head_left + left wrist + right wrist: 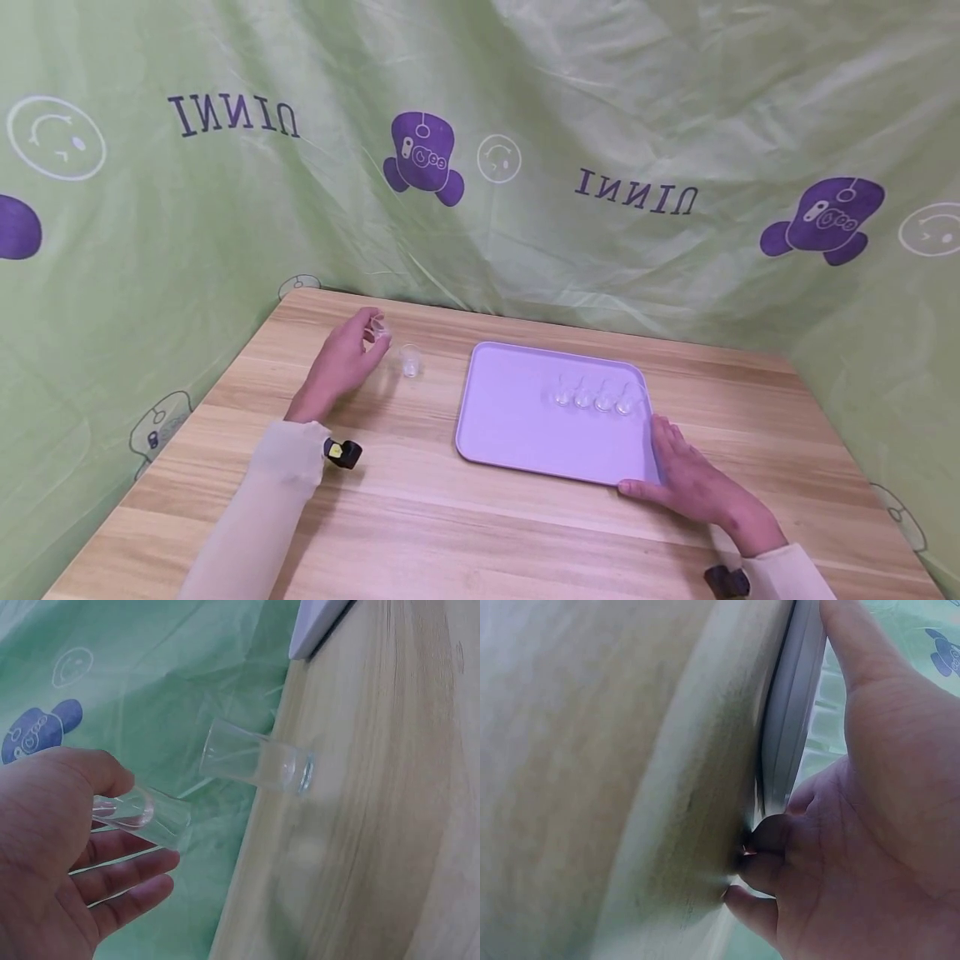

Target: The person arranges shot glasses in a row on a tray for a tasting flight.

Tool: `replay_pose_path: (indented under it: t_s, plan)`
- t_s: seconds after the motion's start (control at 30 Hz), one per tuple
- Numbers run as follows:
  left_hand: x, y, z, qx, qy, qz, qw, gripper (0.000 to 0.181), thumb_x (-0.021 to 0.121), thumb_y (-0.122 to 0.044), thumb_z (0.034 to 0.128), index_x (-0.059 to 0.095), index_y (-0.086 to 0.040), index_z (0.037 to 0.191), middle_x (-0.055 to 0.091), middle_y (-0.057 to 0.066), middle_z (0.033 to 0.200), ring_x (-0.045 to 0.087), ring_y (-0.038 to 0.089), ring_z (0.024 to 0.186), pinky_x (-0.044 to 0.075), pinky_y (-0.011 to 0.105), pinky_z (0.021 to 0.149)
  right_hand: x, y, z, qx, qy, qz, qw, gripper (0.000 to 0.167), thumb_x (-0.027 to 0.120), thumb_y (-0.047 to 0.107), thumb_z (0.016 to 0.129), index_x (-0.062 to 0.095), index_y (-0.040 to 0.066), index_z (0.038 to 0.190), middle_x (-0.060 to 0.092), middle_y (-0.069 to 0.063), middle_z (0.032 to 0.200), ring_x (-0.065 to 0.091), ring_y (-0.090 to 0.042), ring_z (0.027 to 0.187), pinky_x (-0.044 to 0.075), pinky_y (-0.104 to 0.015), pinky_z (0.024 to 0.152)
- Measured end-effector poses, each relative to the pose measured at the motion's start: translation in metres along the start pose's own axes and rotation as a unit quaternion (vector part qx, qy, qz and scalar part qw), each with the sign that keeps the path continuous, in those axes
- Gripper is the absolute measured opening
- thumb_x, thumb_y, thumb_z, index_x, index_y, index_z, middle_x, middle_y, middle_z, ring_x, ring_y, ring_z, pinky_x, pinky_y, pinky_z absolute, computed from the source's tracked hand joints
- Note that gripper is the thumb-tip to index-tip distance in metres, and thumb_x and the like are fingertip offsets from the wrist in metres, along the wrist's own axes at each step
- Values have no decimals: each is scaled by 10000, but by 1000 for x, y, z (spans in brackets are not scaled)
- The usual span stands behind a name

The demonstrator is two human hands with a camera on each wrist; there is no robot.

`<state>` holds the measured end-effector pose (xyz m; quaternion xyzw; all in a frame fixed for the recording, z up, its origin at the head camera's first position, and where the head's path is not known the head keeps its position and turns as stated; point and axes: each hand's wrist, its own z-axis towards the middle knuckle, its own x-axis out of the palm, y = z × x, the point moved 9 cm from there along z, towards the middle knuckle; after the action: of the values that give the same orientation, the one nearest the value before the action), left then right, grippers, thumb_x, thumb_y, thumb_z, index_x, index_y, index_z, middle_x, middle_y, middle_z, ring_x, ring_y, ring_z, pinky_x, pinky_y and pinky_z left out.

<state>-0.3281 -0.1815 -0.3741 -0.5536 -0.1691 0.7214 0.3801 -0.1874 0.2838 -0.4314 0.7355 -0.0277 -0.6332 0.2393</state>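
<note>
My left hand [347, 358] holds a small clear glass [154, 814] between thumb and fingers, above the table. In the left wrist view the other fingers spread loosely below it. Another clear glass [410, 363] stands upright on the table just right of that hand. My right hand [693, 475] lies at the near right corner of a lilac tray [517, 417], fingers along its right side and thumb at its front edge. Several clear glasses [603, 398] stand in a row in the tray's right half. The right wrist view shows the tray's side against that hand.
The wooden table [450, 542] ends at a green curtain [525, 275] with purple prints, which hangs behind it and on both sides. A dark wrist camera [343, 454] sits on the left sleeve, another [727, 581] at the right wrist.
</note>
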Motion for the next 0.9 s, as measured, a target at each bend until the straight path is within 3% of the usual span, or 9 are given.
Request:
replay_pose_path:
  t_s: [0.1,0.43,0.9]
  plan:
    - [-4,-10,0,125,-209,87,9997,369,611,-162,1017,559,41,1321,679,146,1090,640,315,1016,528,471,838,0,0,0,-8,-6,-9,10000,1190,740,567,896,100,-219,1519,140,-491,1528,161,-654,1405,210,-713,1120]
    - [-6,-43,0,447,-490,-2,9978,302,703,-175,962,622,-23,1210,697,101,1018,654,268,951,542,404,761,1,0,-1,30,24,-19,10000,1195,734,577,896,88,-206,1527,134,-488,1532,164,-650,1407,209,-714,1120]
    - [24,-72,0,849,-228,-82,9961,338,790,-202,917,635,-3,1141,694,62,941,674,227,864,558,396,736,-1,0,0,-32,-53,-5,10000,1191,747,563,892,99,-213,1521,149,-493,1524,173,-659,1399,217,-715,1116]
